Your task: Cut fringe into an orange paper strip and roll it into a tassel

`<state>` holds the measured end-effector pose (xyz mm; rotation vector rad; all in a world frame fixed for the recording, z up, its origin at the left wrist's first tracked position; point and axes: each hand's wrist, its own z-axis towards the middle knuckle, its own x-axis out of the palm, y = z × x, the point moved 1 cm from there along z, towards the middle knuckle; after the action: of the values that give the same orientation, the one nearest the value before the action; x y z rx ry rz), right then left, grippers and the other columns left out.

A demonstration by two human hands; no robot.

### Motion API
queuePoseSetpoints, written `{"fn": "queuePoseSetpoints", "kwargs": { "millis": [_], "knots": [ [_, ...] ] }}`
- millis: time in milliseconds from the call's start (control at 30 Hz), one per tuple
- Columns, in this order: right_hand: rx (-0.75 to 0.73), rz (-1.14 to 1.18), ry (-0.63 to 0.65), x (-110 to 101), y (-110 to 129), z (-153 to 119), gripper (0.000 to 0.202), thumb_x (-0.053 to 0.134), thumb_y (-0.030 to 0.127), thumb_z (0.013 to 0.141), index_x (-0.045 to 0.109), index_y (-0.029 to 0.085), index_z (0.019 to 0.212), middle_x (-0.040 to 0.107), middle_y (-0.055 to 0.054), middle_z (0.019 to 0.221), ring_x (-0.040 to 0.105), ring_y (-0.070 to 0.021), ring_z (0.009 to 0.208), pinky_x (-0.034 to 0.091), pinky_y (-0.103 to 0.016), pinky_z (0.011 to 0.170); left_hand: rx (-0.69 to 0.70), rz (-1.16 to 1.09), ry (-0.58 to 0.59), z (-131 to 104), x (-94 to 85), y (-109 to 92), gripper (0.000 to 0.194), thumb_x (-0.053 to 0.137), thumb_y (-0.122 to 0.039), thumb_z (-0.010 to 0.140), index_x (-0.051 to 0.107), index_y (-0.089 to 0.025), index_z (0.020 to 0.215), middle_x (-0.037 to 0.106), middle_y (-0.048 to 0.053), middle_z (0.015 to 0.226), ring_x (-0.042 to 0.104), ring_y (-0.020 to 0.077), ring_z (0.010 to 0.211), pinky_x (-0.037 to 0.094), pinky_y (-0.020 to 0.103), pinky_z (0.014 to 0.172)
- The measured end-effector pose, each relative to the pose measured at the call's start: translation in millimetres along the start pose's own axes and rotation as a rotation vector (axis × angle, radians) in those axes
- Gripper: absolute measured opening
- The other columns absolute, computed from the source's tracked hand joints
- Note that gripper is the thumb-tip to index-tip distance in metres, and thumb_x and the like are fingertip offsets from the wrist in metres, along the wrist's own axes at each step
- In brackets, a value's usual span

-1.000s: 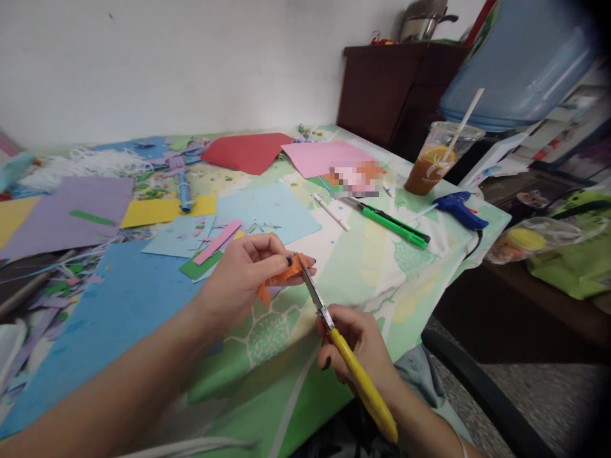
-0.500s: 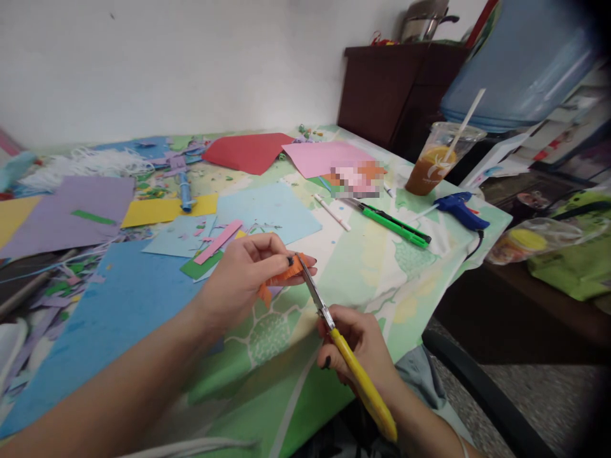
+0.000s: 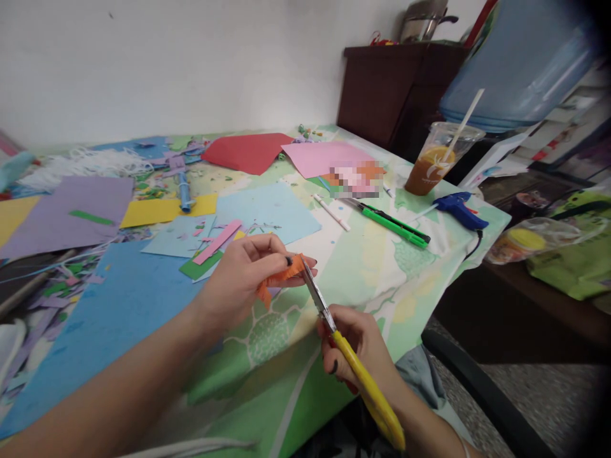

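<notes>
Between the thumb and fingers of my left hand (image 3: 251,267) is a strip of orange paper (image 3: 281,278) with a fringed edge, one end hanging below the fingers. My right hand (image 3: 360,346) grips scissors (image 3: 317,296) with a long yellow handle; a bit of red shows by the fingers. The blade tips touch the right end of the orange strip, close to my left fingertips. Left of my left wrist lies a large blue sheet (image 3: 128,305). A pink strip (image 3: 218,242) rests on a green piece of paper just beyond the hand.
A green utility knife (image 3: 394,224), a white pen (image 3: 331,212) and a blue glue gun (image 3: 461,210) lie to the right. Behind them stands a plastic cup with a straw (image 3: 432,159). Coloured sheets and paper scraps (image 3: 62,289) cover the left side.
The scissors' yellow handle has swung slightly down and right, spreading from the red part, and my right thumb has shifted a little. My left hand has hardly moved.
</notes>
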<state>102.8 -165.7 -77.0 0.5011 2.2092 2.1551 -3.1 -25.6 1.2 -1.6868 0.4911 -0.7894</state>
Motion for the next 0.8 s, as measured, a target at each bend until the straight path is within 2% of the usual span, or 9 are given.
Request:
{"fn": "queuePoseSetpoints", "kwargs": {
  "millis": [333, 567, 800],
  "knots": [
    [-0.005, -0.008, -0.006, 0.3, -0.8, -0.1, 0.054, 0.079, 0.058, 0.052, 0.044, 0.019, 0.064, 0.031, 0.007, 0.054, 0.026, -0.0064, 0.047, 0.020, -0.018, 0.038, 0.001, 0.013, -0.012, -0.7, 0.3, 0.7, 0.018, 0.060, -0.009, 0.074, 0.056, -0.014, 0.058, 0.075, 0.006, 0.074, 0.071, 0.0234, 0.085, 0.057, 0.035, 0.077],
    [0.005, -0.016, -0.024, 0.2, -2.0, 0.5, 0.047, 0.081, 0.048, 0.055, 0.046, 0.018, 0.064, 0.036, 0.006, 0.054, 0.029, -0.0062, 0.046, 0.021, -0.018, 0.037, 0.004, 0.009, 0.001, -0.4, -0.3, 1.6, 0.018, 0.061, -0.011, 0.075, 0.055, -0.015, 0.058, 0.075, 0.006, 0.074, 0.071, 0.0219, 0.084, 0.057, 0.034, 0.077],
    [0.013, -0.024, -0.033, 1.3, -1.1, 0.7, 0.043, 0.082, 0.040, 0.056, 0.045, 0.018, 0.062, 0.032, 0.007, 0.053, 0.027, -0.0057, 0.045, 0.020, -0.017, 0.036, 0.006, 0.018, 0.003, 0.6, -2.0, 1.9, 0.018, 0.062, -0.012, 0.074, 0.054, -0.015, 0.058, 0.075, 0.006, 0.076, 0.070, 0.0228, 0.086, 0.056, 0.035, 0.079]
  ]
}}
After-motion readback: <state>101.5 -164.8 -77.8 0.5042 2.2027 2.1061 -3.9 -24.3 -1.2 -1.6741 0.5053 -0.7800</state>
